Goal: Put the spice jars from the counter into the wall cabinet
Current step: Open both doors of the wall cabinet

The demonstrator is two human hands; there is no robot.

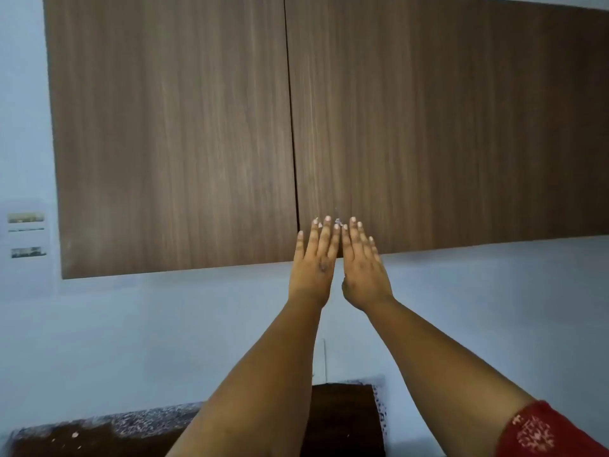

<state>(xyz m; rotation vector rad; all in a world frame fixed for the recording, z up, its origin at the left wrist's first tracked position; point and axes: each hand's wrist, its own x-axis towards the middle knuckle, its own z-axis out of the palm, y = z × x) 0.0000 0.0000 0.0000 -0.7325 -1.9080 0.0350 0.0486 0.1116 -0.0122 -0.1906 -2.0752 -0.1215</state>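
While both arms are raised, this is what is seen:
Wall cabinet [329, 127]: mounted high on the pale wall, brown wood grain, both doors shut, the seam between them running just left of the hands.
Left hand [314, 262]: fingers straight and spread only a little, nothing held, laid flat against the lower part of the right door beside the seam.
Right hand [364, 267]: fingers likewise straight, nothing held, placed on the same door just beside the left hand, the two nearly touching.
Counter [99, 433]: speckled dark stone, glimpsed at the bottom edge beneath the arms.
Spice jars: none can be made out anywhere.
Red sleeve [547, 430]: seen on the right arm.
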